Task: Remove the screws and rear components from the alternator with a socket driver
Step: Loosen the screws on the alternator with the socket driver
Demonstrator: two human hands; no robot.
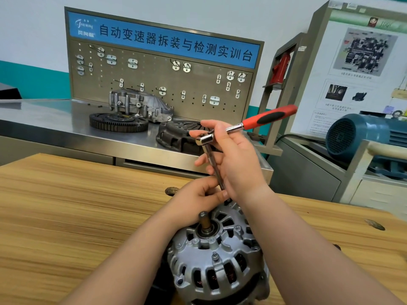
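A grey cast alternator [217, 258] stands on the wooden table [77, 212] with its shaft pointing up. My right hand [231, 157] grips the socket driver [259, 121] near its chrome head; the red and black handle sticks out to the upper right. The driver's long extension bar [214, 170] runs down to the far rim of the alternator. My left hand [198, 199] pinches the lower end of that bar just above the housing. The socket tip and the screw under it are hidden by my fingers.
Behind the table stands a steel bench [55, 119] with a toothed flywheel [119, 122], a gearbox housing [138, 104] and a clutch cover [176, 135], backed by a pegboard [163, 84]. At right are a blue motor [356, 135] and a red jack [279, 67].
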